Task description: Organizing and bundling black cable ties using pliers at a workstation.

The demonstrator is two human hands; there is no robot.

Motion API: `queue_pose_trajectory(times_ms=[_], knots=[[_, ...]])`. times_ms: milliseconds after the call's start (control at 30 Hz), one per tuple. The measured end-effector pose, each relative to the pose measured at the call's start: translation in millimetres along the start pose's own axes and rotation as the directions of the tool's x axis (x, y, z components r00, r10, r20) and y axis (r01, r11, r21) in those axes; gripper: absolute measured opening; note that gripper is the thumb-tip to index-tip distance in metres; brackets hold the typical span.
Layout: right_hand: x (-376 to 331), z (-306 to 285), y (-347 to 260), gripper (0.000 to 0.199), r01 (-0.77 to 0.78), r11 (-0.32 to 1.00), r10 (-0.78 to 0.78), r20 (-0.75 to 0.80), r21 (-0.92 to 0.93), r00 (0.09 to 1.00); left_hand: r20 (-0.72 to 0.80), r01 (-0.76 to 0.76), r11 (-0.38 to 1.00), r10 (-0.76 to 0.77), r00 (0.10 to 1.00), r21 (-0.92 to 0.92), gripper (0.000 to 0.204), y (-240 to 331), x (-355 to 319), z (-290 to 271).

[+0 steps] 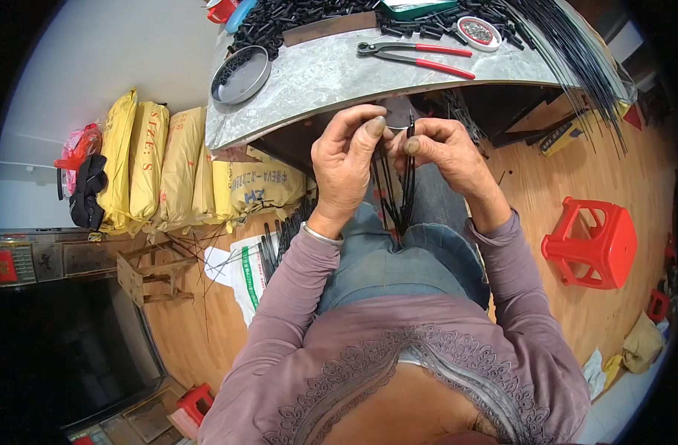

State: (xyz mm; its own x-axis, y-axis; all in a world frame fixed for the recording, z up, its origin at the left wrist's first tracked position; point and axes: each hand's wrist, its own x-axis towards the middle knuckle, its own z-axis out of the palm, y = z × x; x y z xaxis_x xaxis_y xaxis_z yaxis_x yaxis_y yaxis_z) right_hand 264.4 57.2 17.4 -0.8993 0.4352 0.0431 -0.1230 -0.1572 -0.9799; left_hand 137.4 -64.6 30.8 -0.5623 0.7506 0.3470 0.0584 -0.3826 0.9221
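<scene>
In front of the table's near edge, both my hands are raised close together over my lap. My left hand is closed, thumb pressed against the bent fingers; what lies in its pinch is too small to make out. My right hand pinches a bunch of thin black strips between thumb and fingers. They dangle down between my thighs and meet in a narrow point. Beyond my hands, a pair of pincers with red handles lies on the grey marbled table.
A round metal tin and a small dish of silver bits stand on the table. Behind them are heaped short black tubes. Long black rods overhang the right edge. Yellow sacks line the left; a red stool stands right.
</scene>
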Motion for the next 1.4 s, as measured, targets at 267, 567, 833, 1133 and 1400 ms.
queue_pose_trajectory(times_ms=[267, 567, 833, 1133, 1400], knots=[[-8, 10, -3, 0.018, 0.032, 0.996, -0.034, -0.027, -0.082, 0.999, 0.009, -0.268, 0.875, 0.289, 0.957, 0.404, 0.011, 8, -7, 11], [-6, 27, -4, 0.018, 0.069, 0.986, -0.095, -0.174, -0.152, 0.98, -0.001, -0.257, 0.866, 0.285, 0.958, 0.428, 0.006, 7, -6, 9], [-5, 25, 6, 0.03, 0.099, 0.974, -0.123, -0.108, -0.202, 0.987, 0.003, -0.173, 0.965, 0.176, 0.984, 0.196, 0.01, 12, -2, 14], [8, 38, 10, 0.021, 0.051, 0.991, -0.065, -0.113, -0.121, 0.992, -0.003, -0.083, 0.996, 0.083, 0.997, 0.021, 0.032, 19, 2, -2], [34, 37, 8, 0.01, 0.052, 0.998, -0.053, -0.027, -0.04, 0.998, -0.013, -0.27, 0.663, 0.388, 0.922, 0.698, 0.017, 15, 81, -100]])
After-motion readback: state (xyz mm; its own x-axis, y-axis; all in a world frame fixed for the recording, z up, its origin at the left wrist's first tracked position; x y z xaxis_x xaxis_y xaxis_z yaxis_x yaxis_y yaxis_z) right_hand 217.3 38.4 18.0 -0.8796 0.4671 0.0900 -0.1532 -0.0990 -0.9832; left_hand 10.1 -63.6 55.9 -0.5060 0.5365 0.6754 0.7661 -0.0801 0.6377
